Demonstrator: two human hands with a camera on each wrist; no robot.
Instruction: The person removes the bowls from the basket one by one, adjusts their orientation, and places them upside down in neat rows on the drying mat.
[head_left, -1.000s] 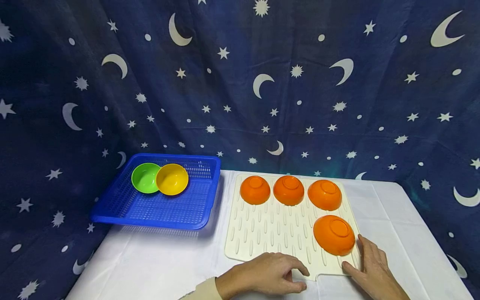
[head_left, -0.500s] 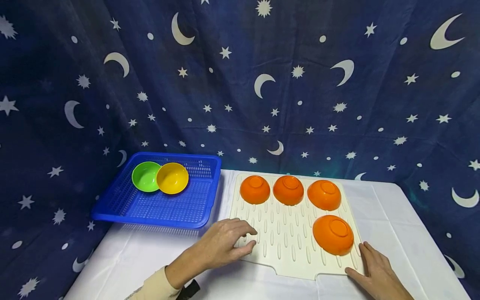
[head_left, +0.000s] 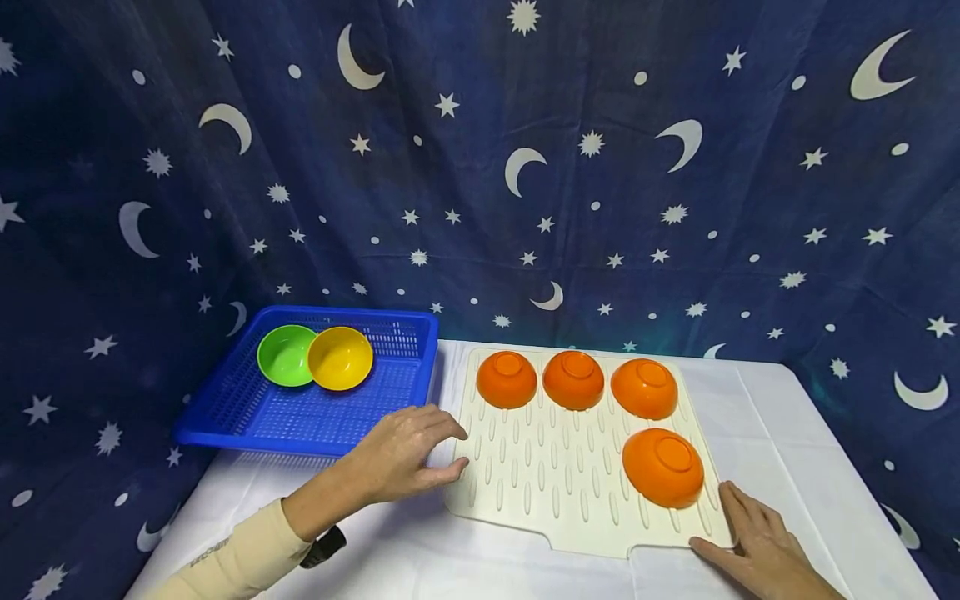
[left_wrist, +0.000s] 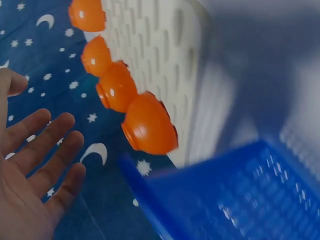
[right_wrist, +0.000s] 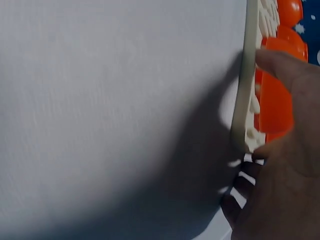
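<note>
- A white ridged mat (head_left: 540, 508) is laid on the cloth-covered desk (head_left: 810, 467).
- The left hand (head_left: 408, 454) is held at the left edge of the mat, between it and the basket; thumb and fingers are parted widely and nothing is gripped. In the left wrist view, its fingers are seen loosely extended, apart from the mat.
- The right hand (head_left: 767, 546) is placed at the front right corner of the mat, whose rim is touched; thumb and forefinger are spread on either side of that corner, and nothing else is held.
- Three orange bowls (head_left: 573, 381) are lined up upside down along the back of the mat.
- A fourth orange bowl (head_left: 663, 467) is set upside down near the mat's right edge, in front of the rightmost of the three.
- A blue basket (head_left: 360, 447) is placed to the left of the mat, just beside it.
- Inside the basket, a yellow bowl (head_left: 341, 358) and a green bowl (head_left: 286, 356) are kept mouth up; the green one's side is partly covered by the yellow one.
- Behind the mat, a star-and-moon curtain (head_left: 480, 167) is hung.
</note>
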